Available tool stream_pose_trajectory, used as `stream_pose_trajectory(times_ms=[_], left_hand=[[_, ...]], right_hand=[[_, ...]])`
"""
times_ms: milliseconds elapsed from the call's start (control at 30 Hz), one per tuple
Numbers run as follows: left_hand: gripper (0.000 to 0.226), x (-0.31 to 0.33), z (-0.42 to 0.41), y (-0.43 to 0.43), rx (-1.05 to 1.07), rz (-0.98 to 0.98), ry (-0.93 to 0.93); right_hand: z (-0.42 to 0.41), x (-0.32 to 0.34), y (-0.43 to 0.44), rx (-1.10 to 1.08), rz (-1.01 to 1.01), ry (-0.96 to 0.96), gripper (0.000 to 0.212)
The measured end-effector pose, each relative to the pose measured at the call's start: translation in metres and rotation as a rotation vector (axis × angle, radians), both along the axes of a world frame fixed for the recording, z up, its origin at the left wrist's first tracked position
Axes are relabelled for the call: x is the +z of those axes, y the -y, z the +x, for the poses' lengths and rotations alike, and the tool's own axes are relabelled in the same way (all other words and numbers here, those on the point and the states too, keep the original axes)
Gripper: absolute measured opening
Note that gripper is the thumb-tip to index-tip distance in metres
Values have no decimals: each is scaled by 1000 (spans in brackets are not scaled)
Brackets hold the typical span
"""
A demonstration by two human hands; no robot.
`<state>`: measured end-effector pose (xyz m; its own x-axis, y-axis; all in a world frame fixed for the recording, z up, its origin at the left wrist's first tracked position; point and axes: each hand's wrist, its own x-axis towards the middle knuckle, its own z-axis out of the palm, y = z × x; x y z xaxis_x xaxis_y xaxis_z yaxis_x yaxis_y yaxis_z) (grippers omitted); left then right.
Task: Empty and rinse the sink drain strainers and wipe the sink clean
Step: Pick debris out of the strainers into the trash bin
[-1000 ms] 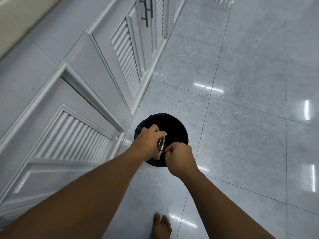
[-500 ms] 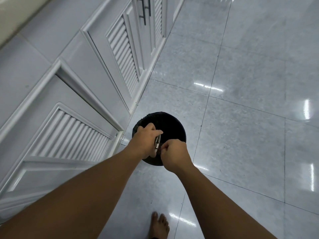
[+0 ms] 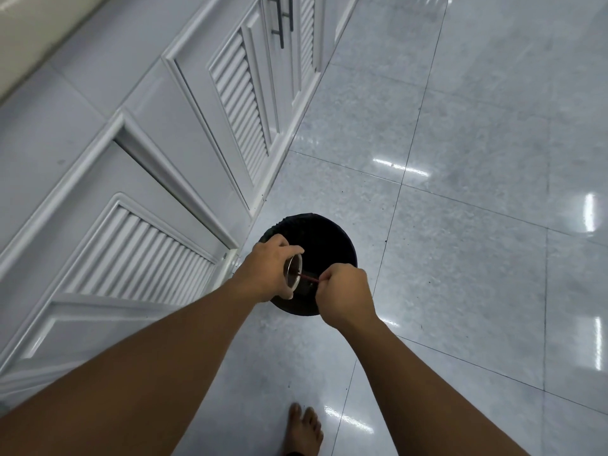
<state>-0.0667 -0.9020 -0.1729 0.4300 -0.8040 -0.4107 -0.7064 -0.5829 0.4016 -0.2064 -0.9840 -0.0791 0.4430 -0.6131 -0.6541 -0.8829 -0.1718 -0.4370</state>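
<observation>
Fingers [image 3: 291, 251] of the left hand [image 3: 265, 273] curl round a metal drain strainer [image 3: 293, 272] over a black bin [image 3: 320, 236]; the right hand [image 3: 343, 292] pinches a thin reddish stick [image 3: 308, 277] poked into it.

Glossy grey floor tiles [image 3: 477, 192] fill the view from 12 round to 6 o'clock; white louvred cabinet doors [image 3: 138, 258] run from 8 to 12 o'clock. The round bin stands on the floor near the centre, just beside the cabinet base. A bare foot [image 3: 304, 429] shows at 6 o'clock. Both hands meet above the bin's 6 o'clock rim. The strainer lies on its side, mouth turned to 3 o'clock towards the right hand, whose fingers are curled tight on the stick.
</observation>
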Motion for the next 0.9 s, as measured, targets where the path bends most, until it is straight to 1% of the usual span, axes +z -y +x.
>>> stream_pose_trajectory(times_ms=[100,233,300,400,467,600,733,900], left_hand=[[94,1,3,-3,20,-11,-9],[92,2,0,-6,4,-22,-13],[93,4,1,-8,12,-25,-52],[95,8,4,-12,39,-26,-94],[95,10,5,-14,49,-29,-113],[94,11,3,-14,31,-53,-124],[94,12,6,-16,37,-61,-143],[97,10,8,-17,53,-31,-121]], right_hand=[[-3,5,-4,-29,-21,46,18],[7,10,-11,52,-5,94,20],[8,9,-8,65,-1,67,21],[3,8,-2,24,-18,4,21],[0,10,-3,1,-38,6,20],[6,12,-16,55,-44,56,18],[10,5,-16,117,-38,-13,20],[9,4,-12,48,-65,-57,21]])
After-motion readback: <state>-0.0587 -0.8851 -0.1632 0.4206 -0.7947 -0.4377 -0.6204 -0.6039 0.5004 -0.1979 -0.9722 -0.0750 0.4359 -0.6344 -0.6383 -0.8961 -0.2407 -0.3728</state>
